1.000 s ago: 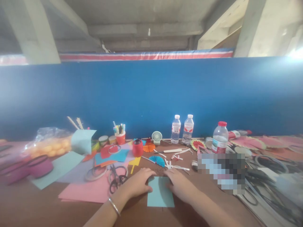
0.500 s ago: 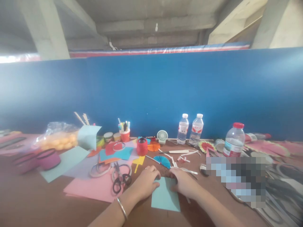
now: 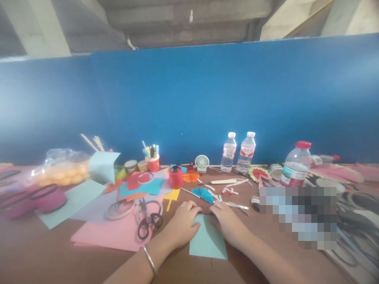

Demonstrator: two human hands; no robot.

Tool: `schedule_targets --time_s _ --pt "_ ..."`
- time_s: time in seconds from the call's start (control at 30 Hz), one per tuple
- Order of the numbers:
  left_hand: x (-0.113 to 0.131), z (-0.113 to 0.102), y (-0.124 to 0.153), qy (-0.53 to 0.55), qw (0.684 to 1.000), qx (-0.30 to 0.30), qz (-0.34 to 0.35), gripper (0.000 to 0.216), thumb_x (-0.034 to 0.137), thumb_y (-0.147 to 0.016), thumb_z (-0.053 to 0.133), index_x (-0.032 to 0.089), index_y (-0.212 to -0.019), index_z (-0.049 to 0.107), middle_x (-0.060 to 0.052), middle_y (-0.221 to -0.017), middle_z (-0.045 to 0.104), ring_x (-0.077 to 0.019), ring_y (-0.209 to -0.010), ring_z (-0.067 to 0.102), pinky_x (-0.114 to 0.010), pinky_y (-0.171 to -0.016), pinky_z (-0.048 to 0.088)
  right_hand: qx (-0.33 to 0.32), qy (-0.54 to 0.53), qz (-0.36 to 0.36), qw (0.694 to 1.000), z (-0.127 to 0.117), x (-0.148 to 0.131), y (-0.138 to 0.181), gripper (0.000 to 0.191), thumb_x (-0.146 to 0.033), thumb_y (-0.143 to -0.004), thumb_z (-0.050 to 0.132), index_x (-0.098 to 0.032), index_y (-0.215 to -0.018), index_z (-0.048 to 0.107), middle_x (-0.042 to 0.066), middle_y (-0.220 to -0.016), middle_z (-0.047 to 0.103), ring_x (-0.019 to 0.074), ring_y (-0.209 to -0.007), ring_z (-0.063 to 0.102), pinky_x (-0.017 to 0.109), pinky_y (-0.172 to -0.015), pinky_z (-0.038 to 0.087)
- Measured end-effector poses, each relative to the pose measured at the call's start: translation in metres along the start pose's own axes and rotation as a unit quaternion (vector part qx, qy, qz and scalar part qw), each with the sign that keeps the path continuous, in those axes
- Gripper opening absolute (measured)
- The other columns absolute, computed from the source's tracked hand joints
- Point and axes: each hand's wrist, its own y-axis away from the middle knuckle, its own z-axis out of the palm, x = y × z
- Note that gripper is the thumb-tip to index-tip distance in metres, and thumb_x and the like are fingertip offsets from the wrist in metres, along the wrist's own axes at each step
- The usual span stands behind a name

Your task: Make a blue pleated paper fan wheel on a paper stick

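A light green sheet of paper [image 3: 208, 240] lies on the brown table in front of me. At its far left corner, my left hand [image 3: 184, 223] grips the edge with curled fingers, the thumb against the paper's left side. My right hand [image 3: 229, 221] holds the far right corner in the same way, its thumb over the sheet. The fingertips hide most of the far edge. Just beyond the hands lies a small blue pleated paper fan [image 3: 202, 195]. Black-handled scissors [image 3: 148, 220] rest on pink paper [image 3: 109, 236] to the left of my left hand.
Behind the fan stand a red tape roll [image 3: 176, 177], a small white fan [image 3: 201, 163] and two water bottles [image 3: 228, 154]. A red-capped bottle [image 3: 296, 165] is at right. Paper strips and a white-handled knife [image 3: 223, 182] lie between. A cup of pens [image 3: 153, 162] stands at back left.
The camera view has tilted down slightly, so the table things appear higher. Both hands stay at the far corners of the green paper, with only a slight shift of the fingers.
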Motion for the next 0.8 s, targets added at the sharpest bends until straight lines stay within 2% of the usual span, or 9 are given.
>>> schedule_targets --time_s 0.27,0.53,0.67,0.8 --pt "-0.008 0.005 -0.010 -0.011 1.000 0.013 0.009 0.020 0.015 -0.081 0.044 0.022 -0.088 0.061 -0.002 -0.090 0.058 -0.0187 -0.087 0.050 -0.032 -0.084 0.036 0.002 -0.002 -0.011 1.000 0.003 0.001 -0.002 0.020 -0.016 -0.084 0.044 -0.020 -0.081 0.063 0.004 -0.084 0.057 0.0185 -0.085 0.051 0.027 -0.074 0.037" --pt "-0.007 0.005 -0.010 0.060 0.998 0.033 -0.007 0.022 0.011 -0.079 0.045 0.023 -0.086 0.061 0.000 -0.086 0.059 -0.0157 -0.085 0.051 -0.028 -0.080 0.037 0.016 -0.011 -0.011 1.000 0.005 0.000 0.001 0.025 -0.015 -0.086 0.041 -0.021 -0.083 0.065 0.004 -0.082 0.057 0.0174 -0.082 0.051 0.026 -0.070 0.038" --pt "-0.006 0.004 -0.011 0.022 1.000 0.001 0.001 0.021 0.017 -0.084 0.041 0.023 -0.085 0.061 -0.002 -0.085 0.057 -0.0179 -0.085 0.050 -0.032 -0.081 0.036 0.016 -0.015 -0.019 1.000 0.004 0.001 0.001 0.026 -0.016 -0.086 0.042 -0.024 -0.088 0.066 0.003 -0.079 0.056 0.0172 -0.079 0.051 0.026 -0.068 0.038" --pt "-0.010 0.005 -0.010 -0.046 0.996 -0.060 0.049 0.020 0.017 -0.084 0.041 0.023 -0.081 0.060 -0.005 -0.084 0.056 -0.0224 -0.087 0.047 -0.037 -0.081 0.033 0.007 0.003 -0.037 0.999 0.003 0.004 0.002 0.025 -0.017 -0.086 0.044 -0.026 -0.090 0.067 0.004 -0.079 0.058 0.0178 -0.078 0.052 0.026 -0.066 0.039"
